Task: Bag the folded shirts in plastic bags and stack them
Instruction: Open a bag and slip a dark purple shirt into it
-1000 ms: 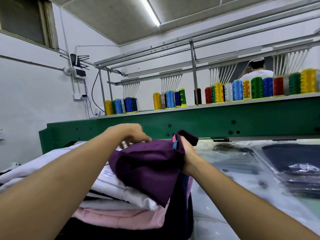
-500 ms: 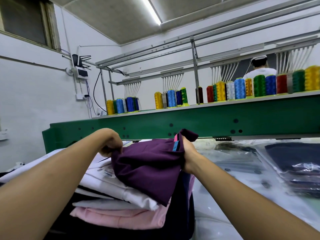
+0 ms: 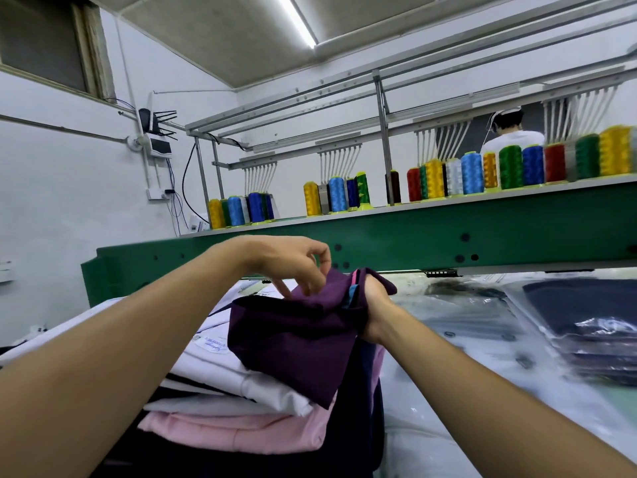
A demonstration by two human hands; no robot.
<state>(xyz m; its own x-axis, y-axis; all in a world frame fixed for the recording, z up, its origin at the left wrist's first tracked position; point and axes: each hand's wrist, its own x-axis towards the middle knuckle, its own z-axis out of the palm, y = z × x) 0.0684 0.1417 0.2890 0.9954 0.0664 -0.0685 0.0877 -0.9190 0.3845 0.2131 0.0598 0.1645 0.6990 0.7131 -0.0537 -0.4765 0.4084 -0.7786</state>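
Purple shirt (image 3: 296, 339) is mid-frame, lifted partly off the pile of folded shirts (image 3: 241, 377), its lower corner draped over the white and pink ones at about 6 o'clock. Its long axis runs roughly 1 to 7 o'clock, with the collar end up at 1. The right hand (image 3: 374, 307) sits at the shirt's 2 o'clock, fist clenched round the bunched collar end, pink and blue trim showing just beside the knuckles. The left hand (image 3: 293, 265) is at the shirt's 12 o'clock, fingers curled down with the tips on the top fold; whether it actually pinches the cloth cannot be told from this angle. So the right hand carries the shirt and the left is the free, nearer one for squaring the fold. Loose plastic bags (image 3: 465, 326) lie flat on the table at 3 o'clock from the shirt, well apart, and the stack of bagged shirts (image 3: 586, 332) is further out on the same bearing. Judgement: the shirt has to travel toward 3 o'clock, collar end leading, which suits the right-hand grip. No bag is opened yet. Risk: the fold slumps if the left lets go early. A green machine beam (image 3: 413, 243) with thread spools (image 3: 472, 174) runs across at 12 o'clock.
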